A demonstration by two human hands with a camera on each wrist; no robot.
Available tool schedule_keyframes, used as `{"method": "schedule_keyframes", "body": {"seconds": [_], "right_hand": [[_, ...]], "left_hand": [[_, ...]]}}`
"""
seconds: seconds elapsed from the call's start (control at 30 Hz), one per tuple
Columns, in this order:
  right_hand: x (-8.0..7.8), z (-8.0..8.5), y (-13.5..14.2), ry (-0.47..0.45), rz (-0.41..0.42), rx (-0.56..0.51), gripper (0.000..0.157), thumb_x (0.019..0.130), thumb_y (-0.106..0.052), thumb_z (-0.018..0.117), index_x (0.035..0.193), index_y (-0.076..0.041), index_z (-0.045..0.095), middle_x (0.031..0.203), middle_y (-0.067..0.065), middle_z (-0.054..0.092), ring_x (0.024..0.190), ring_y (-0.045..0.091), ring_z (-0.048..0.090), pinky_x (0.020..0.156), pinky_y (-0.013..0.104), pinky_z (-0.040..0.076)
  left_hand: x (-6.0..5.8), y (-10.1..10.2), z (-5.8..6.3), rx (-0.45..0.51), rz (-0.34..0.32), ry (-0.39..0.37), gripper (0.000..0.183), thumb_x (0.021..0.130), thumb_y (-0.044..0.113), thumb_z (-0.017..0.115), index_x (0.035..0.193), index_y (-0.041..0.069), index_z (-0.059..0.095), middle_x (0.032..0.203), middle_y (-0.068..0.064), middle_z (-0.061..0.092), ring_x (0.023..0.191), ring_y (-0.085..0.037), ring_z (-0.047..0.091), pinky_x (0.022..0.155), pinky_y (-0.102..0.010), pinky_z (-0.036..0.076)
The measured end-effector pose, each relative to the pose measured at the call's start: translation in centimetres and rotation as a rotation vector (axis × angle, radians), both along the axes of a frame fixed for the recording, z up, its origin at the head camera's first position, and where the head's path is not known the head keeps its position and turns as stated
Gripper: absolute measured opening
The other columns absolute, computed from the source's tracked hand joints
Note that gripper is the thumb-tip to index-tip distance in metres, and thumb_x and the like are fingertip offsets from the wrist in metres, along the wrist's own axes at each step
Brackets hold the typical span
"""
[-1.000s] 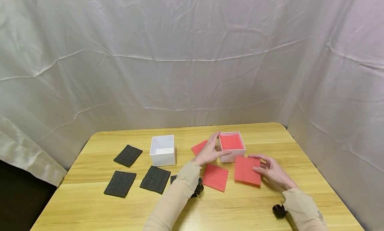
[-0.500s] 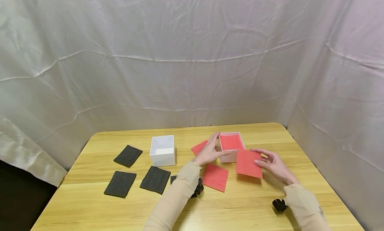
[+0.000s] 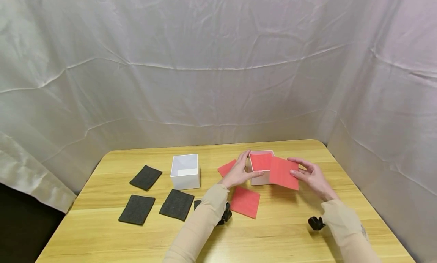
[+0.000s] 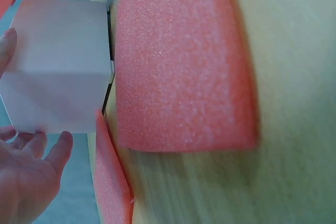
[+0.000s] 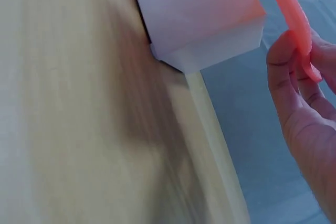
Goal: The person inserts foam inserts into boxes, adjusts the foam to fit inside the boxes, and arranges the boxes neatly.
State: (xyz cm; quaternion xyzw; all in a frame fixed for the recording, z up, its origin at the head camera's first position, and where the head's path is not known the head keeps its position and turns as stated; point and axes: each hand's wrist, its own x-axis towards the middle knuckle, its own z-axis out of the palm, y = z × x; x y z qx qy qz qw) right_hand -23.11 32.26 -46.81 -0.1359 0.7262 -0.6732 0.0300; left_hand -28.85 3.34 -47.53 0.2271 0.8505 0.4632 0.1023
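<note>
My left hand [image 3: 238,174] holds the left side of a white box [image 3: 261,178], thumb along its front wall and fingers by its left wall. Inside the box lies a red foam sheet [image 3: 260,161]. My right hand [image 3: 315,180] pinches another red foam sheet [image 3: 283,173] by its right edge. That sheet is raised and tilted, overlapping the box's front right corner in the head view. The right wrist view shows the sheet edge-on [image 5: 294,17] between thumb and fingers. On the table, one red sheet [image 3: 245,202] lies before the box and another [image 3: 226,168] is partly hidden behind my left hand.
A second white box [image 3: 186,181] stands to the left, its pale floor showing. Several black sheets [image 3: 175,205] lie around it on the wooden table [image 3: 273,240], one [image 3: 197,203] mostly covered by my left forearm. Grey curtains [image 3: 218,100] enclose the table's back and sides.
My right hand has lifted the pinched red sheet up and away from me, from in front of the box to its right front corner. The left hand has stayed put.
</note>
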Motion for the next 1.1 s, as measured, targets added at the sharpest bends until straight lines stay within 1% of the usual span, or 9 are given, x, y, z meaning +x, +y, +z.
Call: {"method": "schedule_keyframes", "body": {"seconds": [0.1, 0.2, 0.27, 0.37, 0.53, 0.67, 0.73, 0.9, 1.1], "right_hand": [[-0.4, 0.4, -0.1, -0.004, -0.053, 0.019, 0.052, 0.098, -0.006, 0.063, 0.145, 0.006, 0.044, 0.126, -0.017, 0.061, 0.101, -0.002, 0.070, 0.080, 0.019, 0.059], [-0.9, 0.8, -0.3, 0.005, -0.114, 0.067, 0.054, 0.097, -0.009, 0.066, 0.145, 0.006, 0.045, 0.125, -0.017, 0.058, 0.100, -0.004, 0.069, 0.080, 0.018, 0.059], [-1.3, 0.9, -0.5, 0.010, -0.143, 0.091, 0.054, 0.097, -0.011, 0.067, 0.144, 0.005, 0.047, 0.123, -0.016, 0.058, 0.099, -0.005, 0.069, 0.081, 0.016, 0.058], [-1.8, 1.2, -0.9, 0.013, -0.171, 0.098, 0.052, 0.096, -0.012, 0.068, 0.142, 0.005, 0.049, 0.118, -0.013, 0.058, 0.097, -0.005, 0.070, 0.080, 0.015, 0.058], [-2.9, 1.6, -1.4, -0.009, -0.191, 0.076, 0.053, 0.095, -0.014, 0.070, 0.141, 0.004, 0.051, 0.115, -0.011, 0.059, 0.094, -0.004, 0.070, 0.081, 0.015, 0.057], [-3.7, 1.8, -1.9, -0.001, -0.195, 0.089, 0.055, 0.095, -0.016, 0.071, 0.141, 0.005, 0.051, 0.113, -0.012, 0.060, 0.094, -0.005, 0.070, 0.081, 0.015, 0.057], [-4.1, 1.8, -2.1, 0.013, -0.195, 0.101, 0.054, 0.095, -0.015, 0.071, 0.141, 0.006, 0.051, 0.112, -0.014, 0.061, 0.094, -0.005, 0.070, 0.081, 0.014, 0.057], [-4.7, 2.0, -2.7, 0.031, -0.187, 0.113, 0.056, 0.095, -0.013, 0.070, 0.141, 0.010, 0.048, 0.110, -0.014, 0.061, 0.092, -0.007, 0.069, 0.081, 0.014, 0.057], [-5.1, 2.2, -3.3, 0.047, -0.189, 0.159, 0.056, 0.096, -0.016, 0.070, 0.143, 0.007, 0.050, 0.110, -0.013, 0.060, 0.091, -0.007, 0.067, 0.080, 0.014, 0.057]], "left_hand": [[0.0, 0.0, 0.0, 0.004, -0.002, 0.001, 0.103, 0.088, 0.049, 0.074, 0.163, 0.018, 0.011, 0.168, -0.005, 0.021, 0.152, -0.026, 0.031, 0.121, -0.048, 0.035], [0.0, -0.1, 0.1, -0.004, -0.004, -0.003, 0.103, 0.088, 0.050, 0.074, 0.164, 0.020, 0.010, 0.169, -0.004, 0.019, 0.153, -0.025, 0.029, 0.122, -0.048, 0.034], [0.0, -0.1, 0.1, -0.007, -0.005, -0.007, 0.104, 0.087, 0.050, 0.074, 0.164, 0.021, 0.010, 0.169, -0.004, 0.018, 0.154, -0.025, 0.027, 0.122, -0.047, 0.033], [0.1, -0.1, 0.1, -0.007, -0.003, -0.008, 0.104, 0.087, 0.050, 0.074, 0.164, 0.022, 0.009, 0.170, -0.003, 0.017, 0.154, -0.024, 0.027, 0.123, -0.047, 0.033], [0.0, 0.0, -0.1, 0.011, -0.005, -0.005, 0.105, 0.087, 0.049, 0.075, 0.164, 0.021, 0.010, 0.169, -0.004, 0.018, 0.155, -0.024, 0.026, 0.123, -0.047, 0.032], [-0.1, -0.1, -0.1, 0.018, -0.007, 0.001, 0.103, 0.087, 0.048, 0.075, 0.163, 0.020, 0.011, 0.169, -0.005, 0.018, 0.154, -0.025, 0.027, 0.123, -0.048, 0.032], [-0.1, -0.1, -0.1, 0.016, -0.009, -0.004, 0.104, 0.087, 0.048, 0.075, 0.164, 0.021, 0.010, 0.170, -0.004, 0.017, 0.155, -0.025, 0.026, 0.123, -0.048, 0.032], [0.0, -0.2, 0.0, 0.011, -0.006, -0.019, 0.104, 0.087, 0.050, 0.075, 0.164, 0.024, 0.009, 0.170, -0.002, 0.015, 0.155, -0.024, 0.026, 0.123, -0.048, 0.031], [0.1, -0.1, 0.0, 0.006, 0.002, -0.023, 0.104, 0.087, 0.052, 0.074, 0.164, 0.025, 0.010, 0.169, -0.001, 0.018, 0.153, -0.024, 0.029, 0.123, -0.047, 0.033]]}}
